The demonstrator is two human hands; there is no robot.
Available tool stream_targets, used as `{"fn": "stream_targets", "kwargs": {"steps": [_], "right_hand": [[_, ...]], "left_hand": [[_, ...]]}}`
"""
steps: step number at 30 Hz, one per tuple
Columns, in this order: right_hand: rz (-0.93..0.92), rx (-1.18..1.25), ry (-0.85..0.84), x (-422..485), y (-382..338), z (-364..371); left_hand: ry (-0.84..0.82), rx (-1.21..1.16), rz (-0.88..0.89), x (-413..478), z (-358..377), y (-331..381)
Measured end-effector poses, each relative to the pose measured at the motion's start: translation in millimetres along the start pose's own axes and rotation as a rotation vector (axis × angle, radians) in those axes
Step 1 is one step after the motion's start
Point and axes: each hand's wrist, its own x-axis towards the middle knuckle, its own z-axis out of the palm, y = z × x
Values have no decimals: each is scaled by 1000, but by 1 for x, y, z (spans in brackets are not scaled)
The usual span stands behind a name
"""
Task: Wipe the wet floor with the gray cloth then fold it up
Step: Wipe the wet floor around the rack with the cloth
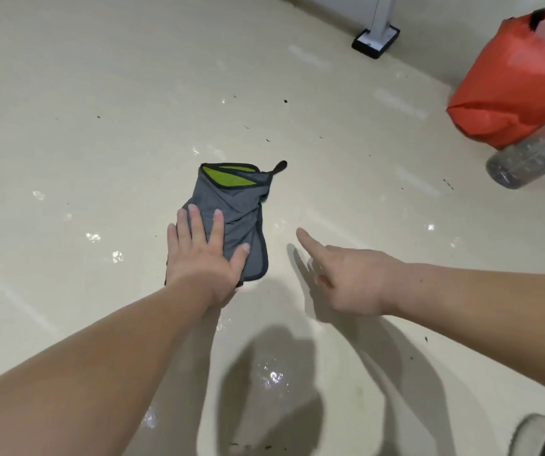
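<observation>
- The gray cloth [236, 205] lies bunched on the pale, glossy floor [100, 93], just left of the middle of the frame.
- At the cloth's upper end a green patch [228, 177] shows, and a small dark loop [280, 166] sticks out toward the upper right.
- The left hand [203, 258] comes in from the lower left and lies flat, palm down, on the lower left part of the cloth. Its fingers [195, 222] are straight and slightly spread, pressing on the fabric without gripping it.
- The right hand [350, 281] comes in from the right edge and sits right of the cloth, apart from it. Its index finger [307, 240] points out toward the upper left, the other fingers are curled in, and it holds nothing.
- Wet patches [272, 376] glint on the floor at lower middle, with more glints at the left and right of the frame.
- Small dark specks [285, 101] are scattered over the upper middle of the floor.
- An orange bag [508, 93] stands at the upper right, with a clear bottle [528, 159] lying just below it.
- A white post on a black base [375, 41] stands at the top, right of middle.
</observation>
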Motion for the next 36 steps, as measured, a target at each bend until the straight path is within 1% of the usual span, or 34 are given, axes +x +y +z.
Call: {"fn": "stream_targets", "kwargs": {"steps": [2, 4, 6, 7, 10, 12, 14, 19, 22, 24, 26, 28, 31, 34, 36], "right_hand": [[35, -53, -46, -10, -8, 9], [80, -160, -123, -21, -18, 15], [103, -268, -189, -27, -30, 16], [119, -281, -196, -28, -36, 17], [180, -156, -147, -24, -60, 24], [197, -22, -102, -17, -76, 39], [195, 61, -51, -12, -88, 56], [212, 37, -13, -26, -98, 82], [204, 12, -73, -41, -93, 80], [226, 44, -88, -44, -89, 73], [273, 159, -44, -46, -88, 70], [283, 269, 11, -50, -91, 73], [214, 331, 61, -63, -107, 85], [156, 306, 117, -64, -118, 97], [77, 314, 173, -56, -127, 104]], "left_hand": [[34, -3, 70, -5, 4, -5], [54, -16, 150, -13, 8, -11], [40, -23, 180, -29, 10, -12], [39, -20, 186, -41, 14, -11], [95, -31, 195, -87, 28, -10], [134, -108, 220, -119, 41, -7], [156, -183, 237, -147, 56, -3], [205, -267, 331, -205, 70, -1], [172, -283, 308, -201, 62, 0], [206, -281, 363, -180, 52, -6], [270, -230, 456, -159, 41, -16], [311, -201, 503, -147, 31, -21], [284, -252, 437, -143, 27, -18], [257, -360, 394, -146, 29, -24], [172, -465, 381, -148, 27, -36]]}}
